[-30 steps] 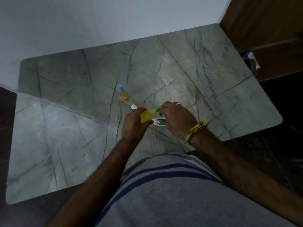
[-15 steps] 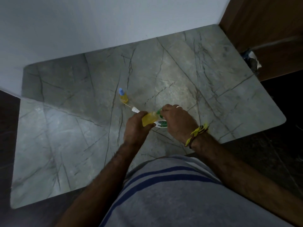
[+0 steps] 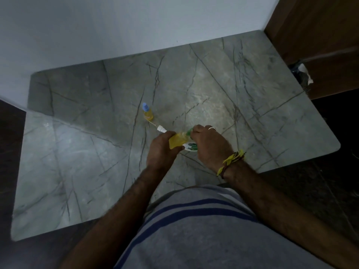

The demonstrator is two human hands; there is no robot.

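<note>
My left hand grips a small bottle of yellow liquid, tilted over the marble table. My right hand pinches the green cap at the bottle's end. Just under both hands lies a white round lid or container with green print, mostly hidden. A small white cap lies on the table just beyond my left hand. Farther back stands a little yellow bottle with a blue cap.
A white wall runs behind the table and a wooden door or cabinet stands at the right. A dark bundle with white paper sits beside the table's right edge. Dark floor surrounds the table.
Both hands stay on the yellow bottle and its green cap. The view has shifted slightly; nothing on the table has visibly moved.
</note>
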